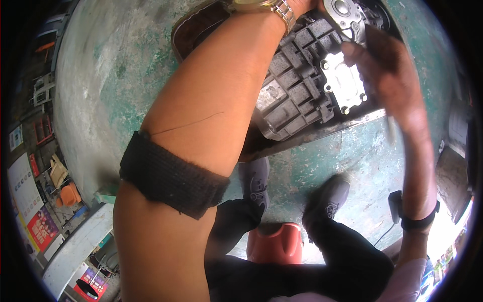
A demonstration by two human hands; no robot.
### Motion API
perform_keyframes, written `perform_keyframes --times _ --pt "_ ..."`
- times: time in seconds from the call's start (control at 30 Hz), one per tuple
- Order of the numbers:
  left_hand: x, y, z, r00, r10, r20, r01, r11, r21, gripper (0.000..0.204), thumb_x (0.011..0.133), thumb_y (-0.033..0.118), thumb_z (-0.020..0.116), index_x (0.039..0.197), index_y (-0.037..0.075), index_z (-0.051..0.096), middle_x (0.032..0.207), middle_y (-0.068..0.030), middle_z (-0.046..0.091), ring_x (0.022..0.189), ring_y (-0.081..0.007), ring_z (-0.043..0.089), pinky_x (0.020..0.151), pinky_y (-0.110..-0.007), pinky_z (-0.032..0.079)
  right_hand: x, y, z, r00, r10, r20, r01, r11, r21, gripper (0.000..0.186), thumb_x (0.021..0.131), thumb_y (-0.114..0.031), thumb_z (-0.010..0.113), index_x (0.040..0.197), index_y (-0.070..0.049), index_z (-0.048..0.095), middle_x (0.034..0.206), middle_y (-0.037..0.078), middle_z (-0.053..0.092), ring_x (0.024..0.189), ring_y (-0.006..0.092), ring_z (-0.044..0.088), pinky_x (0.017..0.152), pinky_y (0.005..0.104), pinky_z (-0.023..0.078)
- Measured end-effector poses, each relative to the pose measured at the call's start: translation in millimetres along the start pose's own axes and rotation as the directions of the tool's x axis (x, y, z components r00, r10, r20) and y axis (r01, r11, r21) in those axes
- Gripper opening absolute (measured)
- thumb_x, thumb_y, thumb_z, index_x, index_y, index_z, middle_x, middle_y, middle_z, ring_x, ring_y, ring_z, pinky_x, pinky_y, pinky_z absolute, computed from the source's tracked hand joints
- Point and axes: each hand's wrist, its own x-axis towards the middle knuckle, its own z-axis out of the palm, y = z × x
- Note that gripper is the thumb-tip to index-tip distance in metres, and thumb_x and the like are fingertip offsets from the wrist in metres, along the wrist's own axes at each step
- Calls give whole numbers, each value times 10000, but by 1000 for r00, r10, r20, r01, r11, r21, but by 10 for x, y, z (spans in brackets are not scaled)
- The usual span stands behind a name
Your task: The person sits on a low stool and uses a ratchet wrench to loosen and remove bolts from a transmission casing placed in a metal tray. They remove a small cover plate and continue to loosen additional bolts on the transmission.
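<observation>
A ribbed grey metal gearbox casing (pixel 297 75) lies in a dark, shallow metal tray (pixel 312 138). On it are a bright bolted cover plate (pixel 344 83) and, farther back, a round metal fitting (pixel 341 7). My right hand (pixel 392 75) is over the casing's right side, curled, thumb beside the fitting. A thin blurred object (pixel 391 130) sticks out below this hand; its kind cannot be made out. Reaching across the casing, my left hand (pixel 303 6) is beside the round fitting at the upper edge. Its fingers are cut off or hidden.
Between my feet stands a red plastic stool (pixel 275 244). The floor (pixel 121 75) is worn green and grey. Tools and an orange item (pixel 69 194) lie along the left side, near a pale bench edge (pixel 80 246). Clutter lines the right rim.
</observation>
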Motion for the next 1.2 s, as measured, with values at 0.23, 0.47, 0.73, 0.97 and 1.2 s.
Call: perform_keyframes --times 0.23,0.47,0.73,0.97,1.2 --pt "-80 21 -15 998 25 -51 -24 999 28 402 989 356 551 882 47 784 904 -229 730 865 -423 716 778 -503 567 60 11 -475 979 -198 56 191 975 113 364 921 -271 772 1149 0 690 827 11 679 758 79 611 689 245 475" --pt "-15 54 -73 995 -38 93 40 999 -11 406 990 346 553 862 36 782 889 -234 728 842 -427 718 759 -506 569 -974 883 -218 964 -49 260 -8 977 212 239 803 -38 833 1006 11 718 889 57 726 814 156 685 734 287 552" --pt "-21 59 -23 997 -43 60 41 998 38 406 990 347 551 865 39 783 885 -225 733 847 -427 721 774 -505 575 -1880 2250 331 995 66 72 -38 938 -344 208 804 -72 750 1000 -64 680 846 142 680 762 363 666 659 435 520" --pt "-10 69 -2 997 -57 47 54 997 51 407 989 357 550 870 45 782 881 -224 734 855 -428 720 793 -506 575 -2154 2793 532 997 62 -37 -72 893 -445 218 851 -78 719 1062 -98 666 887 140 692 794 388 666 680 467 524" --pt "-5 67 44 999 -43 17 41 996 75 430 995 375 528 888 41 777 917 -231 733 886 -433 713 821 -516 563 -1055 1543 -131 989 -33 -144 3 979 -205 112 913 -16 700 1018 18 720 886 161 736 727 174 684 646 332 538"
